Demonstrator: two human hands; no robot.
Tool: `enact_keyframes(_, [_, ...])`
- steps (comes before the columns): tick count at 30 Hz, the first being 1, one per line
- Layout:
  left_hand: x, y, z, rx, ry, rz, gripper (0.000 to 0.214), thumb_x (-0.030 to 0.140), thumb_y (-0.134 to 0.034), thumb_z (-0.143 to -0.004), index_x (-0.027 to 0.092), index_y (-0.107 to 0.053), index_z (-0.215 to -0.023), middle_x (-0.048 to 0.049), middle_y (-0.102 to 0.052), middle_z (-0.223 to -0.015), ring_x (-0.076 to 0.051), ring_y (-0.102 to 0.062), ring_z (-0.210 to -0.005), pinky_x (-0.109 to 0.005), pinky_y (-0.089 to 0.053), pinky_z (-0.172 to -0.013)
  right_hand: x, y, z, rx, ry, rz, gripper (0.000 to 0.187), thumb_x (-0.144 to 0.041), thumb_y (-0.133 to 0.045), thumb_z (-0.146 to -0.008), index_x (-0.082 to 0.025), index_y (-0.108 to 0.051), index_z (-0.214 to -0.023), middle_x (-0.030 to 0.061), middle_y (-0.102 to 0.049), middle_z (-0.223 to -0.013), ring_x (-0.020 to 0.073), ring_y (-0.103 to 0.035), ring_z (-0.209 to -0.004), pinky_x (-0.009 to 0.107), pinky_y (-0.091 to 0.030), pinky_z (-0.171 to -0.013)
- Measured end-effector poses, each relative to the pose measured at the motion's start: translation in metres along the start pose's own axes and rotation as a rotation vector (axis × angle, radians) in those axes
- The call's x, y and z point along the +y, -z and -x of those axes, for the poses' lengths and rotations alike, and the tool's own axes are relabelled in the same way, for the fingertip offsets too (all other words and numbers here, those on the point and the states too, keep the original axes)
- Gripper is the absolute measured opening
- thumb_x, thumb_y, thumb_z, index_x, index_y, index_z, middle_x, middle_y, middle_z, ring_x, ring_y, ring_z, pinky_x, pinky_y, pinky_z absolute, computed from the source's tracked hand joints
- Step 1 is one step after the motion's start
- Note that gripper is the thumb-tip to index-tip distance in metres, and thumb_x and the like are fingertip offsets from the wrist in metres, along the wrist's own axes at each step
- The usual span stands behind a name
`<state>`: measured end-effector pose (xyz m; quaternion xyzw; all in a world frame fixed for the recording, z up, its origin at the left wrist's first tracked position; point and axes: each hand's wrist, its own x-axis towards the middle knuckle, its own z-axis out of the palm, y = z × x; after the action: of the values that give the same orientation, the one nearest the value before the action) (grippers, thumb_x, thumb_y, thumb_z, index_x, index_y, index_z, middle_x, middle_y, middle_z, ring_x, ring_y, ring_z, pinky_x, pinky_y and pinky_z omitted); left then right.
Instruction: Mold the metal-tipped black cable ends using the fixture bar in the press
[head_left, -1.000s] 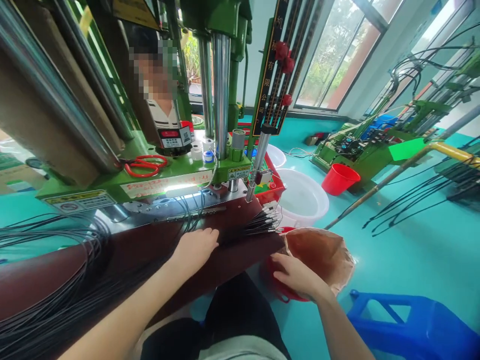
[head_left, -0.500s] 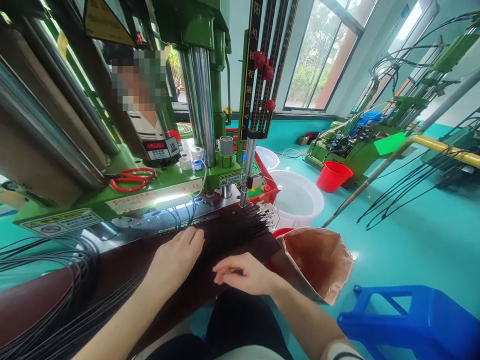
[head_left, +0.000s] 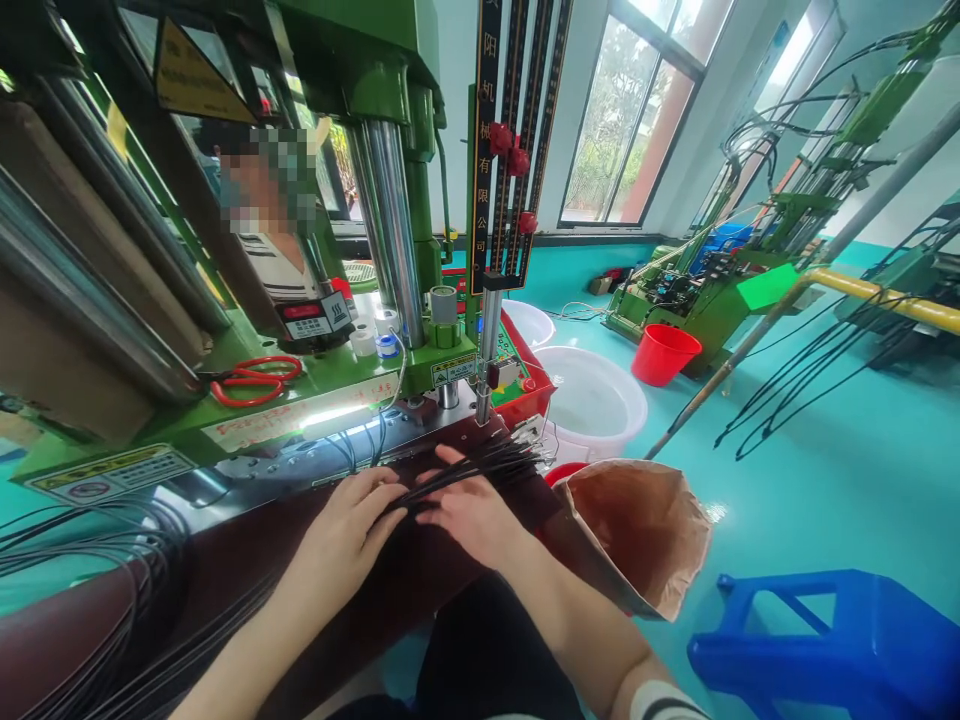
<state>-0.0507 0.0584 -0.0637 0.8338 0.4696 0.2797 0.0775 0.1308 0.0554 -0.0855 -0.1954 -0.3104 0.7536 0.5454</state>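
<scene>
Head view: The operator's left hand [head_left: 352,515] is closed, thumb and fingers gripping the near end of a bundle of black cables [head_left: 487,468]. The right hand [head_left: 476,515] is open, fingers spread, with the bundle lying across them; whether it carries any load cannot be told. The bundle lies over the right part of the brown bench [head_left: 427,580], in front of the green press [head_left: 367,395]. Its pale-tipped ends [head_left: 531,435] fan out unevenly towards the bench's right end, just beside an open brown paper bag [head_left: 634,500].

Likely faults: With only the left hand clearly closed, a loose grip could let single cables slide out and the tips spread further. Cables close to the bench edge could drop into the bag or to the floor [head_left: 675,430] if the bundle is pushed right. Thin leads [head_left: 379,440] run out of the press near the left fingers; lifting the bundle across them could cause snagging or tangling
</scene>
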Motion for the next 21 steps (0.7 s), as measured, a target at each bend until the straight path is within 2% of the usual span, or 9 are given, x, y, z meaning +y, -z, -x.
enact_keyframes(2, [0.004, -0.004, 0.004, 0.051, 0.012, -0.017, 0.024, 0.034, -0.042, -0.083, 0.019, -0.060, -0.089, -0.0074, -0.061, -0.096, -0.020, -0.056, -0.091, -0.032, -0.044, -0.082, -0.016, -0.004, -0.005, 0.085, 0.154, 0.004, 0.049, -0.014, -0.065, -0.065, -0.026, -0.052, -0.110, 0.0007, -0.062, -0.093, 0.0174, -0.058, -0.089, 0.033, -0.046, -0.075])
enact_keyframes(4, [0.007, -0.008, 0.007, 0.022, 0.092, 0.065, 0.023, 0.036, -0.043, -0.082, 0.020, -0.058, -0.089, -0.0061, -0.062, -0.089, -0.020, -0.058, -0.085, -0.030, -0.045, -0.077, -0.035, -0.007, -0.010, 0.116, 0.265, 0.072, 0.046, -0.017, -0.062, -0.069, -0.025, -0.052, -0.113, 0.0009, -0.062, -0.088, 0.0172, -0.058, -0.086, 0.033, -0.045, -0.076])
enact_keyframes(7, [0.007, -0.005, 0.008, -0.070, 0.290, 0.327, 0.025, 0.041, -0.044, -0.080, 0.021, -0.054, -0.092, -0.0013, -0.062, -0.074, -0.017, -0.059, -0.071, -0.027, -0.046, -0.066, -0.058, -0.007, -0.013, 0.082, 0.311, 0.196, 0.043, -0.023, -0.062, -0.070, -0.024, -0.052, -0.112, 0.0017, -0.062, -0.087, 0.0180, -0.057, -0.086, 0.034, -0.045, -0.076])
enact_keyframes(9, [0.006, 0.002, 0.006, -0.094, 0.389, 0.493, 0.025, 0.043, -0.047, -0.079, 0.021, -0.053, -0.089, 0.0020, -0.056, -0.063, -0.014, -0.054, -0.061, -0.024, -0.044, -0.058, -0.066, -0.001, -0.011, 0.061, 0.275, 0.303, 0.037, -0.031, -0.065, -0.068, -0.022, -0.057, -0.103, 0.0023, -0.063, -0.088, 0.0174, -0.058, -0.083, 0.033, -0.046, -0.074])
enact_keyframes(11, [0.004, 0.013, 0.004, -0.104, 0.425, 0.631, 0.023, 0.043, -0.049, -0.078, 0.020, -0.052, -0.078, 0.0035, -0.049, -0.059, -0.011, -0.046, -0.055, -0.022, -0.039, -0.053, -0.067, 0.006, -0.007, -0.010, 0.099, 0.527, 0.028, -0.037, -0.064, -0.068, -0.017, -0.062, -0.087, 0.0025, -0.064, -0.077, 0.0151, -0.058, -0.072, 0.029, -0.046, -0.068])
enact_keyframes(14, [0.000, 0.025, 0.001, -0.125, 0.459, 0.788, 0.030, 0.043, -0.047, -0.080, 0.018, -0.045, -0.063, 0.0043, -0.041, -0.055, -0.008, -0.035, -0.050, -0.021, -0.031, -0.048, -0.060, 0.015, 0.003, -0.296, -0.384, 0.978, 0.027, -0.039, -0.062, -0.070, -0.013, -0.062, -0.067, 0.0006, -0.059, -0.056, 0.0120, -0.056, -0.055, 0.025, -0.044, -0.059])
enact_keyframes(15, [-0.001, 0.028, 0.000, -0.123, 0.463, 0.821, 0.031, 0.043, -0.047, -0.081, 0.017, -0.044, -0.062, 0.0042, -0.040, -0.055, -0.007, -0.034, -0.050, -0.021, -0.030, -0.048, -0.057, 0.016, 0.005, -0.374, -0.479, 1.059, 0.027, -0.039, -0.061, -0.071, -0.012, -0.063, -0.067, 0.0000, -0.058, -0.053, 0.0116, -0.056, -0.054, 0.025, -0.043, -0.059])
enact_keyframes(17, [-0.003, 0.031, -0.001, -0.123, 0.457, 0.855, 0.032, 0.042, -0.047, -0.081, 0.017, -0.044, -0.062, 0.0040, -0.040, -0.056, -0.007, -0.034, -0.050, -0.021, -0.030, -0.049, -0.048, 0.012, 0.007, -0.432, -0.455, 1.003, 0.026, -0.038, -0.061, -0.072, -0.013, -0.064, -0.080, 0.0004, -0.061, -0.060, 0.0123, -0.058, -0.060, 0.026, -0.044, -0.065])
enact_keyframes(21, [0.001, 0.028, -0.001, -0.112, 0.462, 0.843, 0.030, 0.043, -0.049, -0.080, 0.017, -0.047, -0.064, 0.0033, -0.045, -0.059, -0.007, -0.038, -0.051, -0.020, -0.032, -0.049, -0.037, -0.011, -0.009, -0.315, -0.042, 0.415, 0.063, -0.032, -0.075, -0.060, -0.023, -0.048, -0.116, 0.0054, -0.062, -0.100, 0.0173, -0.057, -0.093, 0.034, -0.041, -0.084])
